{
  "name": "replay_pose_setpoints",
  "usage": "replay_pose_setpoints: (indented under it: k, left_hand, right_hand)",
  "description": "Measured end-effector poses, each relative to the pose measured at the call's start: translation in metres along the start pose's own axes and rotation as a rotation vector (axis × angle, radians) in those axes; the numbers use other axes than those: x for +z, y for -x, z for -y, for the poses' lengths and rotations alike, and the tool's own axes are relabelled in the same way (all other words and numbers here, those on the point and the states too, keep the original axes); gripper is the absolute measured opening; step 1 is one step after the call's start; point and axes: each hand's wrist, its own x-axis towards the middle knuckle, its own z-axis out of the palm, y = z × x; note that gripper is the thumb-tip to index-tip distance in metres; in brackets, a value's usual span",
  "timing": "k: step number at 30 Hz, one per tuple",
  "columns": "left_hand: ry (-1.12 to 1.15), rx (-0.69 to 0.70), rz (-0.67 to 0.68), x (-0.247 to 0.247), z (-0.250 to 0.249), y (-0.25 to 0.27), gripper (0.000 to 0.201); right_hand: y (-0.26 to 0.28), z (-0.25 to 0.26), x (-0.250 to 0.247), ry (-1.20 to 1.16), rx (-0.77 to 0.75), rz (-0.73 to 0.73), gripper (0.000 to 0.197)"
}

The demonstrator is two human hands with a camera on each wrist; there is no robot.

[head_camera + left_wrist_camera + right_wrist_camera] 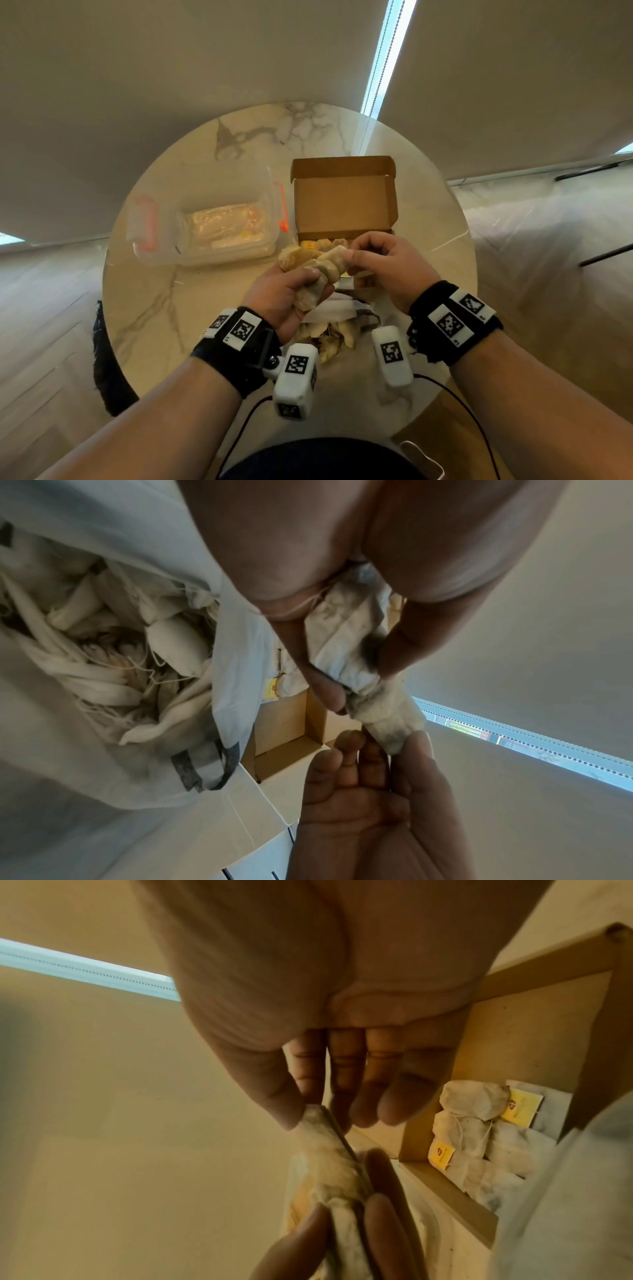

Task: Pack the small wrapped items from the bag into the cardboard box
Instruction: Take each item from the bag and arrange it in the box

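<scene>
Left hand (284,298) clamped round bunch of wrapped items (318,270), near front of cardboard box (342,202). Right hand (383,263) pinching top one, likely separating for placing. Bag (113,647) nearer than box.

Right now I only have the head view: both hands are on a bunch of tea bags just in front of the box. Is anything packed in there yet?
Observer: Yes. The right wrist view shows several tea bags with yellow tags lying in the cardboard box.
Operator: How is the right hand holding its end?
Observer: The right hand pinches the tip of one bag between thumb and fingertips.
Operator: And the left?
Observer: The left hand grips a stack of bags.
Operator: Many left in the bag?
Observer: The left wrist view shows plenty inside the white bag.
</scene>
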Motion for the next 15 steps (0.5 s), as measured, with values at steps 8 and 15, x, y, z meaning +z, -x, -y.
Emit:
replay_pose_setpoints:
  k: [8,15]
  left_hand:
    - [-0.044,0.046,-0.109,0.001,0.008,0.000,0.021]
    - [0.030,0.056,-0.209,-0.020,-0.001,0.001,0.020]
  right_hand:
    - [0.001,-0.006,-0.012,-0.238,0.039,-0.161,0.011]
    - [-0.028,-0.022,-0.053,0.429,-0.012,-0.265,0.007]
